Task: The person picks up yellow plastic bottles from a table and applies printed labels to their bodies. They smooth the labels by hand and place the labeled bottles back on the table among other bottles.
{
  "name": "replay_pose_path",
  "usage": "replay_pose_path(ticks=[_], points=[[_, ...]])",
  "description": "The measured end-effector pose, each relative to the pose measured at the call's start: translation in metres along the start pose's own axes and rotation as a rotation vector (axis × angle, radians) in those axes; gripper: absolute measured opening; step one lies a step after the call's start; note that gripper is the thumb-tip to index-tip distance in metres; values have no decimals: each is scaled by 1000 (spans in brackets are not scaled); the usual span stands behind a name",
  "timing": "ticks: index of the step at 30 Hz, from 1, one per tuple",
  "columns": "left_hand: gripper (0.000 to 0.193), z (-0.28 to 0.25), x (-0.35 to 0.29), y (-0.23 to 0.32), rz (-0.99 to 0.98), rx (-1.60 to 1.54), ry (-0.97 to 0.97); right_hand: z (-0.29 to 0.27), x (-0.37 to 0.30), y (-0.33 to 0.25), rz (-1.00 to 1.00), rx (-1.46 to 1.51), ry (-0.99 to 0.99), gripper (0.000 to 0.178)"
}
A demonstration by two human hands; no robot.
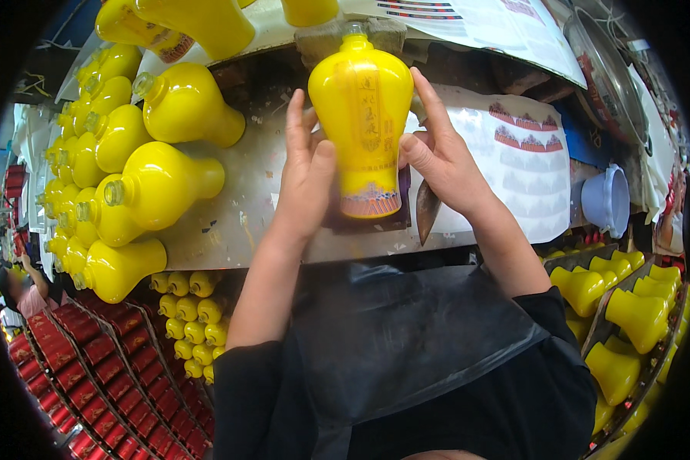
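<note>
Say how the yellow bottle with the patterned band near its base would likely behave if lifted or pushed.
The bottle is probably slippery, as its glossy surface shows bright highlights. Its broad shoulder over a narrower foot suggests it may tip if pushed high up. Laid on its side, its rounded body would likely roll.

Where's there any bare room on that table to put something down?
There's a flecked but bare patch of grey tabletop between the stacked yellow bottles and the left hand. It's crowded where those bottles lie; a decal sheet covers the right.
</note>
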State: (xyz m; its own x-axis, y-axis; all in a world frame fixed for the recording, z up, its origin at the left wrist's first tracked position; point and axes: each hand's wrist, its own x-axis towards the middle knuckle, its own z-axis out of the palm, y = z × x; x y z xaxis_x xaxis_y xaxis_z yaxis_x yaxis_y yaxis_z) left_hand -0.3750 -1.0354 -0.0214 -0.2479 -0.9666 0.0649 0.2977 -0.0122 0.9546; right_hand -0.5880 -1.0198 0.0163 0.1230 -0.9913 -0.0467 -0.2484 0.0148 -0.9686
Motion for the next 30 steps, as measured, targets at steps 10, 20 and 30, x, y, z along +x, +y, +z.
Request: replay_pose_path(ticks=[10, 20, 30], points=[[88, 13, -6, 1, 45, -57, 41, 9, -2, 1, -33, -180, 48, 101], [92, 8, -6, 4, 39, -39, 8, 8, -1, 2, -51, -136, 39, 104], [85, 0, 4, 3, 179, 310, 100, -6, 3, -13, -93, -76, 142, 79]])
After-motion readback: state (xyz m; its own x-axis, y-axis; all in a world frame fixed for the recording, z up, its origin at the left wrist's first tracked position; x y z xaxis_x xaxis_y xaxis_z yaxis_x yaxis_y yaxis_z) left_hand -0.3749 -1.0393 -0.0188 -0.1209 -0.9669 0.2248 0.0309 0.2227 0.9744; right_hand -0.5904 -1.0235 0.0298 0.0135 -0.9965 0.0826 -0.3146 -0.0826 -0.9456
